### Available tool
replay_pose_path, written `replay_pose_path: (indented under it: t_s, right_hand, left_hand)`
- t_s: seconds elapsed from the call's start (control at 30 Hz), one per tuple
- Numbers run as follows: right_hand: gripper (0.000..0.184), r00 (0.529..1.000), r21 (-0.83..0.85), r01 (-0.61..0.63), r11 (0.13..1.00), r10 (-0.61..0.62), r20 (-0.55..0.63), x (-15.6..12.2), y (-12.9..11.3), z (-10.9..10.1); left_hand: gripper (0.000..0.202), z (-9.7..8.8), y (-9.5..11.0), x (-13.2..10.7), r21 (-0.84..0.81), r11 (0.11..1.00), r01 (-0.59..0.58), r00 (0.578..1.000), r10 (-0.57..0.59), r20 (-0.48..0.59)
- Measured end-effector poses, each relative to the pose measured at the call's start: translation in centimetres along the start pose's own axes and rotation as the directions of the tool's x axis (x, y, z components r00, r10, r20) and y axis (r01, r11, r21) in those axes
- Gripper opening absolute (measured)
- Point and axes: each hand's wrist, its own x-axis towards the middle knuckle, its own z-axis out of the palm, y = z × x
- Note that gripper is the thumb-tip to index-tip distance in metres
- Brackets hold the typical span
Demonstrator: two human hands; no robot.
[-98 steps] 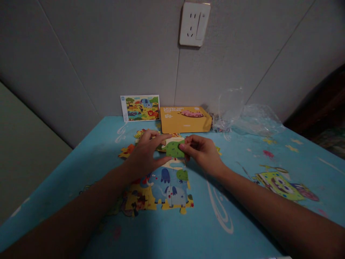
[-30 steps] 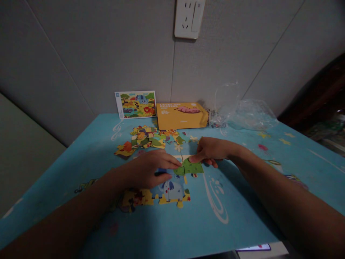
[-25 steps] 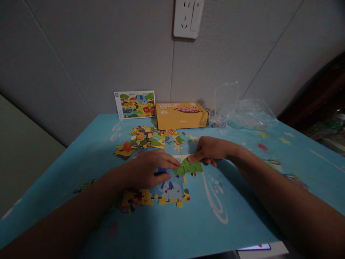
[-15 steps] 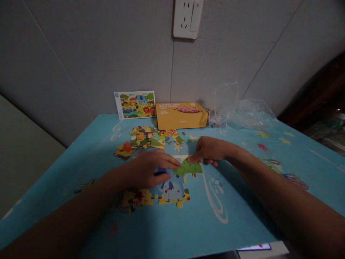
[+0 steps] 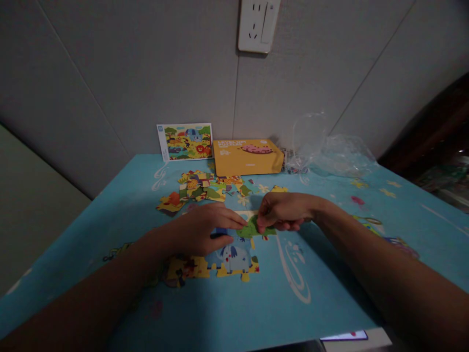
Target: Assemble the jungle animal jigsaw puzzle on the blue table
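1. Your left hand (image 5: 207, 227), lower left of centre, rests on the joined puzzle (image 5: 234, 259), thumb and fingers apart.
2. Your right hand (image 5: 284, 210) touches the green piece (image 5: 271, 231), lower right of centre; its fingertips are close together, but I cannot tell whether they grip it.
3. Loose pieces (image 5: 214, 192) lie near the frame's centre, below the yellow box (image 5: 249, 160).

Green puzzle piece (image 5: 271, 231) flat at far-right corner of elephant jigsaw (image 5: 236, 258).

My puzzle pieces (image 5: 236, 259) are matt card, I think, in this dimness. The bag (image 5: 342, 155) is crinkled, glossy plastic.
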Motion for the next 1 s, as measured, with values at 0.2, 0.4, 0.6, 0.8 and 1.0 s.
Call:
replay_pose_path:
  t_s: [0.2, 0.4, 0.6, 0.8, 1.0]
  right_hand:
    - [0.020, 0.998, -0.080, 0.014, 0.997, -0.019, -0.063, 0.2, -0.2, 0.5]
    - [0.032, 0.982, -0.271, -0.074, 0.960, 0.023, -0.188, -0.3, 1.1, -1.3]
    - [0.039, 0.985, -0.266, -0.050, 0.963, 0.004, -0.171, 0.0, 1.2, -1.3]
    - [0.035, 0.978, -0.248, -0.041, 0.968, -0.012, -0.208, 0.5, 0.5, -0.5]
    - [0.036, 0.967, -0.259, -0.005, 0.966, -0.061, -0.249, 0.3, 0.4, -0.6]
  left_hand:
    - [0.030, 0.0, 0.0, 0.0, 0.004, 1.000, -0.013, 1.000, 0.013, -0.007]
    - [0.027, 0.1, -0.1, 0.0, 0.021, 1.000, -0.003, 0.999, 0.004, -0.032]
    - [0.024, 0.1, 0.1, -0.1, 0.019, 0.999, -0.045, 0.996, 0.046, -0.075]
    - [0.022, 0.4, 0.0, -0.1, 0.045, 0.999, -0.002, 0.994, 0.007, -0.108]
    - [0.022, 0.4, -0.2, -0.3, 0.062, 0.998, 0.028, 0.994, -0.021, -0.104]
